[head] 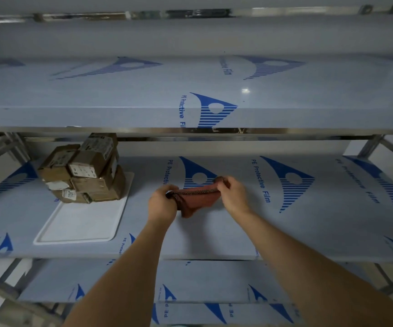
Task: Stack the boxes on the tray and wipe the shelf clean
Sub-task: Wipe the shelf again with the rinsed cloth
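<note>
Head view, metal rack with film-covered shelves printed in blue. Both hands work over the middle shelf [308,232], reaching in from the near edge. Left hand [161,201] grips the left end of a reddish-brown cloth [196,197], fingers curled round the bunched fabric. Right hand [232,193] pinches the cloth's right end, fingers curled over the top edge, thumb underneath as far as the angle shows. The cloth is stretched between the 2 hands, its upper edge taut and its lower part sagging toward the shelf; whether it touches the surface cannot be told from here. White tray [80,225] lies flat on the same shelf, left of the hands and well apart from them, its long side running near to far. Brown cardboard boxes [84,168] sit stacked at the tray's far end in roughly 3 layers, with white labels facing near; the top box is tilted, and the leftmost boxes overhang the tray's left rim. The near part of the tray is bare. Upper shelf [120,97] overhangs the stack. Lower shelf [190,279] shows below, between the forearms.
</note>
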